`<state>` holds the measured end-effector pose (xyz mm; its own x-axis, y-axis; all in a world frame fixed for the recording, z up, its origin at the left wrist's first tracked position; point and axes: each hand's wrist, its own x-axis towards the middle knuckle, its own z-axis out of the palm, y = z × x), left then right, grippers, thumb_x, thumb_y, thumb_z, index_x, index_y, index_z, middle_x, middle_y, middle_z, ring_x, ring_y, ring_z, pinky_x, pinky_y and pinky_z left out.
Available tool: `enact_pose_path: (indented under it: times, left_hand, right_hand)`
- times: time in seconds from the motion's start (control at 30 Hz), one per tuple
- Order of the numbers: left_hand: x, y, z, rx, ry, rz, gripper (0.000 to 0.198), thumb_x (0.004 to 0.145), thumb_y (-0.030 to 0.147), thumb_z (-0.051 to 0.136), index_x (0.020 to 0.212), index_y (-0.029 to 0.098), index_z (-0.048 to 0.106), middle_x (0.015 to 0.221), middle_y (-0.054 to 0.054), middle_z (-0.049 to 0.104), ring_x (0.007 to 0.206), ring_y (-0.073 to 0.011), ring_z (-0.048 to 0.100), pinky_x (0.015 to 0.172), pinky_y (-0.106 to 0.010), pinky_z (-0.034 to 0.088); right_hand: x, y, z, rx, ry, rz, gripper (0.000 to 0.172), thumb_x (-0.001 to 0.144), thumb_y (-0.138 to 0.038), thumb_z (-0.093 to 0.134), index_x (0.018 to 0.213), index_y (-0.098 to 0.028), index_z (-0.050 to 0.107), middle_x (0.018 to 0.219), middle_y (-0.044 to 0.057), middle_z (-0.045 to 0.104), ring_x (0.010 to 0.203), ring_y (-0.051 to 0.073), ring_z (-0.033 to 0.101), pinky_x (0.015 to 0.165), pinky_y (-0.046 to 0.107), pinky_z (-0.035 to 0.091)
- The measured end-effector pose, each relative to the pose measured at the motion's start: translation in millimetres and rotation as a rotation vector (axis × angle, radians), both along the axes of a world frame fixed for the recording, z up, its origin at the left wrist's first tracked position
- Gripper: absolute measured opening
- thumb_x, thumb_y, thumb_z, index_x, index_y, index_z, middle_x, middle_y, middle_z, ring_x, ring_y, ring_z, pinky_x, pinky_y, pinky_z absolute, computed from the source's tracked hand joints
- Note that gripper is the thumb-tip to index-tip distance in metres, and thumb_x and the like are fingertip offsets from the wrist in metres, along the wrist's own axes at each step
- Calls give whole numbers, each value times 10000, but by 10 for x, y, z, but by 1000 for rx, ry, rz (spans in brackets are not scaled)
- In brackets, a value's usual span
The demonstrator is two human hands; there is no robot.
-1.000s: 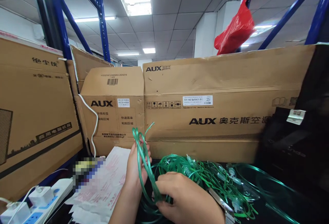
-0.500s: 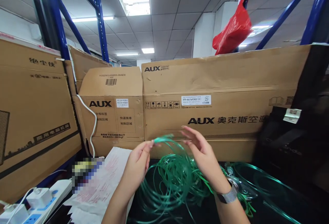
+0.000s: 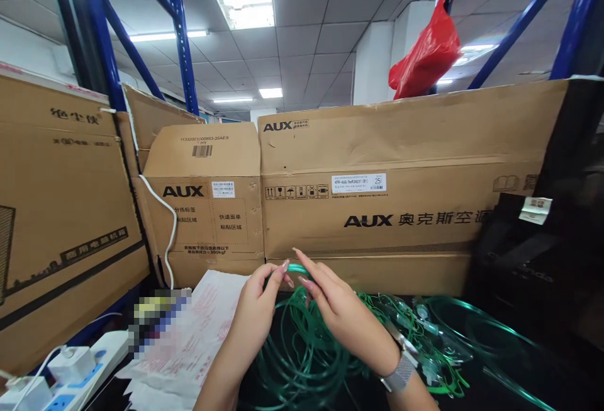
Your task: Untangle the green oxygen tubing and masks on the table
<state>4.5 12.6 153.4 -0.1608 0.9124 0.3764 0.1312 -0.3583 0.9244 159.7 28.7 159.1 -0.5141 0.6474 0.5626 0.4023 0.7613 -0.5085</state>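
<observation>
My left hand (image 3: 261, 289) pinches a length of green clear tubing (image 3: 298, 268) between thumb and fingertips. From there the tubing arches a short way to my right hand (image 3: 329, 291), whose fingers are stretched out with the thumb apart from them. The tubing passes into that gap; whether the right hand presses on it is partly hidden. Below both hands lies a loose coil of the same green tubing (image 3: 302, 370) on a dark surface. A silver watch band (image 3: 399, 373) circles the right wrist.
Clear plastic parts with green cords (image 3: 431, 348) and more tubing (image 3: 472, 316) lie at right. Papers (image 3: 189, 335) and a white power strip (image 3: 101, 360) are at left. Cardboard boxes (image 3: 401, 146) form a wall behind. A black bag (image 3: 514, 266) stands at right.
My right hand has moved left and slightly down, close to my left hand. The stretch of tubing between the hands is now shorter. My left hand keeps its pinch.
</observation>
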Motion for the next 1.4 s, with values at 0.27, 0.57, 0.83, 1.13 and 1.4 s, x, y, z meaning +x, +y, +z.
enact_pose_path:
  times: [0.27, 0.57, 0.83, 1.13, 1.4]
  left_hand:
    - [7, 35, -54, -18, -100, -26, 266, 736, 398, 586, 896, 197, 516, 485, 117, 340, 338, -45, 259, 351, -177, 215]
    - [-16, 42, -64, -33, -99, -82, 258, 739, 378, 586, 913, 197, 525, 488, 116, 321, 354, -48, 262, 365, -178, 210]
    - [2, -38, -13, -97, -25, -203, 248, 745, 414, 566, 818, 178, 590, 459, 87, 378, 388, -78, 308, 388, -203, 202]
    - [-29, -6, -31, -79, -1, -128, 299, 765, 453, 509, 628, 187, 522, 467, 75, 367, 401, -83, 297, 393, -206, 198]
    - [-45, -69, 43, -157, -57, -286, 279, 759, 452, 525, 744, 173, 540, 472, 100, 311, 385, -59, 226, 356, -175, 161]
  right_hand:
    - [-26, 21, -34, 225, -123, -180, 362, 897, -215, 376, 1253, -211, 443, 978, 75, 635, 872, 189, 601, 760, 320, 496]
    - [-28, 30, -29, 338, -324, -263, 341, 881, -222, 421, 1212, -196, 497, 770, 59, 656, 672, 188, 623, 586, 277, 485]
    - [43, 71, -32, 283, -180, -267, 367, 869, -162, 403, 1227, -192, 480, 977, 80, 669, 858, 196, 634, 747, 318, 513]
    - [19, 19, 5, 272, -173, -185, 406, 887, -232, 407, 1291, -271, 399, 975, 45, 673, 856, 182, 637, 722, 287, 517]
    - [30, 40, 2, 220, -106, -161, 311, 892, -181, 358, 1152, -192, 529, 1020, 65, 654, 905, 186, 618, 804, 321, 496]
